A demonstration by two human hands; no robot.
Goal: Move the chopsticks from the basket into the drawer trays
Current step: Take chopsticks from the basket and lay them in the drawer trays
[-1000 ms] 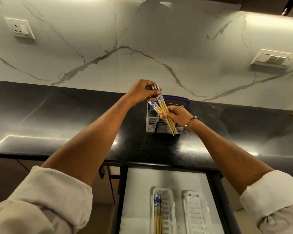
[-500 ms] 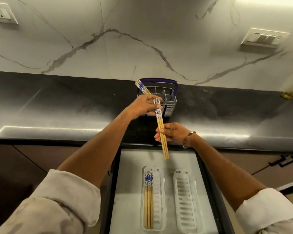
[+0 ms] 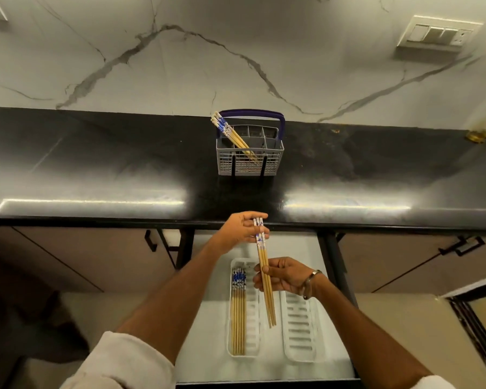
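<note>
A small bundle of bamboo chopsticks (image 3: 265, 272) with blue-and-white tops hangs over the open drawer (image 3: 208, 327). My left hand (image 3: 240, 230) pinches the patterned top ends, and my right hand (image 3: 285, 275) grips the shafts lower down. Below them lie two white slotted trays: the left tray (image 3: 253, 318) holds several chopsticks (image 3: 238, 310) along its left side, and nothing lies in the right tray (image 3: 299, 332). On the black counter the grey basket (image 3: 249, 158) with a purple handle holds several more chopsticks (image 3: 232, 134), leaning left.
The black counter (image 3: 96, 175) runs along a marble wall with a switch plate (image 3: 438, 33) at upper right. Cabinet fronts with black handles (image 3: 460, 245) flank the drawer. A brass object (image 3: 476, 135) sits at the counter's far right.
Both hands came away from the basket with a few chopsticks and moved toward me, down over the drawer trays. The view tilted down, showing more of the drawer.
</note>
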